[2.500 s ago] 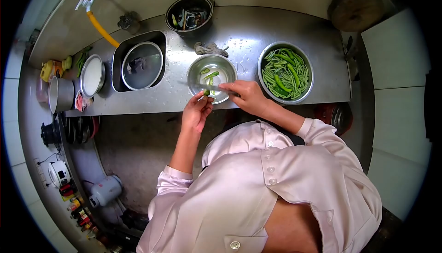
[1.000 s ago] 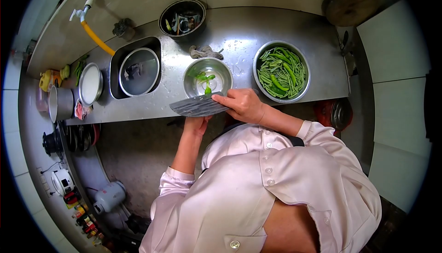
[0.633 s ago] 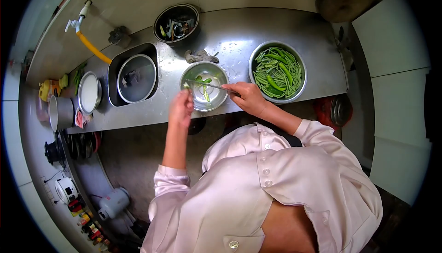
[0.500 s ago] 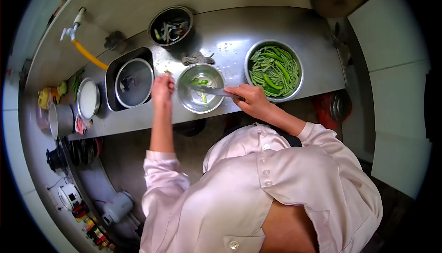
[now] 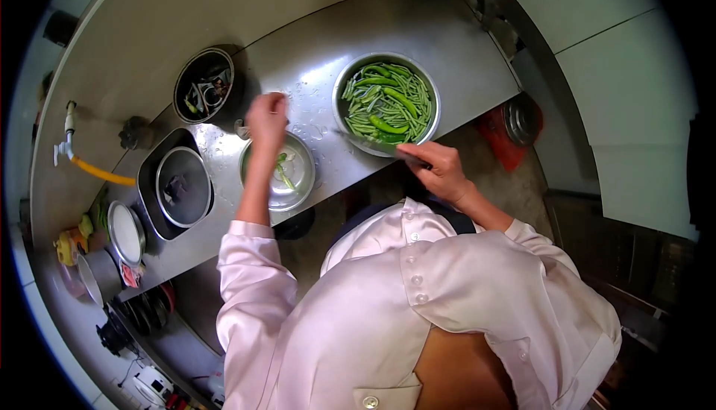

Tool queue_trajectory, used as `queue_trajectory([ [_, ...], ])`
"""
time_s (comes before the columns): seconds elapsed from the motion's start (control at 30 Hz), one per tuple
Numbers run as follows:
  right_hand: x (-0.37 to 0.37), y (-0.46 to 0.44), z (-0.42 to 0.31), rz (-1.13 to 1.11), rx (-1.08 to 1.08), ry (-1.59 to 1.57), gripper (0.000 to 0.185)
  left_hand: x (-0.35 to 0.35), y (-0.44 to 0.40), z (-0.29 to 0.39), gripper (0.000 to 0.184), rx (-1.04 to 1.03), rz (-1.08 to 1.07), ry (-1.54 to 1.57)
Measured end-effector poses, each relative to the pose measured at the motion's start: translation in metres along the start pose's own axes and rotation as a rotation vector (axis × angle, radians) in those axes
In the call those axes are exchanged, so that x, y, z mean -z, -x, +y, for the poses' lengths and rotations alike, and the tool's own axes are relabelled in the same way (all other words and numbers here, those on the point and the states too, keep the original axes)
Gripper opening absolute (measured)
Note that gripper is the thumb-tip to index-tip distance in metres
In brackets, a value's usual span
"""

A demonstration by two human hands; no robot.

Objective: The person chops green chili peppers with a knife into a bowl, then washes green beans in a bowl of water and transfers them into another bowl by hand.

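The left hand (image 5: 267, 121) hovers, fingers curled, grip contents unclear, over the shiny steel bowl (image 5: 297, 186) of pale-green pieces (image 5: 283, 175). The right hand (image 5: 441, 173) grasps a dark-handled knife (image 5: 382, 147) by the bean-filled metal bowl (image 5: 434, 115), near the steel counter's (image 5: 328, 180) front edge.

The shirt (image 5: 335, 302) is pale pink, its buttons (image 5: 418, 279) a similar pale shade. The worktop (image 5: 447, 45) is silvery grey with white glare. Muted green beans (image 5: 421, 112) sit against brighter green peppers (image 5: 400, 101) in a silver basin (image 5: 338, 108). The knife (image 5: 369, 144) looks dark grey. The hose (image 5: 101, 174) is orange-yellow, the tap (image 5: 60, 153) white, the bag (image 5: 494, 138) red. Thin dark lines cross the pale grey-green tiles (image 5: 634, 112).
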State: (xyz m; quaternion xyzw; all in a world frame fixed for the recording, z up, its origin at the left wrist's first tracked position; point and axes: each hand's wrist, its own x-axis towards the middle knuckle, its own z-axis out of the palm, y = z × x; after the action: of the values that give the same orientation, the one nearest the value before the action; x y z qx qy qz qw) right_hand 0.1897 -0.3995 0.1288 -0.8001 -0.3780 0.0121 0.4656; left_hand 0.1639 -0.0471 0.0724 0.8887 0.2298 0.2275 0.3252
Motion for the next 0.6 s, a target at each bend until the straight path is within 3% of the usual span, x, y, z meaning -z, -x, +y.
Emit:
queue_trajectory([
  [0.03,0.008,0.001,0.0,0.029,-0.066,-0.01,0.032,-0.018,0.014,0.022,0.01,-0.005,-0.16,0.107],
  [0.13,0.024,0.002,0.01,0.146,-0.148,-0.012,0.03,-0.076,0.043,0.062,0.014,-0.349,-0.361,0.091],
  [0.2,0.029,0.005,0.019,0.202,-0.196,-0.048,0.028,-0.111,0.052,0.068,0.018,-0.636,-0.375,0.001],
  [0.27,0.036,0.004,0.02,0.211,-0.209,-0.042,0.026,-0.131,0.059,0.074,0.022,-0.738,-0.437,-0.173],
  [0.43,0.046,0.006,0.018,0.213,-0.235,-0.021,0.026,-0.145,0.055,0.067,0.022,-0.743,-0.557,-0.398],
  [0.57,0.046,0.008,0.019,0.232,-0.228,-0.016,0.025,-0.121,0.05,0.072,0.031,-0.531,-0.565,-0.006],
  [0.6,0.045,0.008,0.021,0.237,-0.23,-0.022,0.025,-0.118,0.047,0.071,0.027,-0.284,-0.685,0.129],
])
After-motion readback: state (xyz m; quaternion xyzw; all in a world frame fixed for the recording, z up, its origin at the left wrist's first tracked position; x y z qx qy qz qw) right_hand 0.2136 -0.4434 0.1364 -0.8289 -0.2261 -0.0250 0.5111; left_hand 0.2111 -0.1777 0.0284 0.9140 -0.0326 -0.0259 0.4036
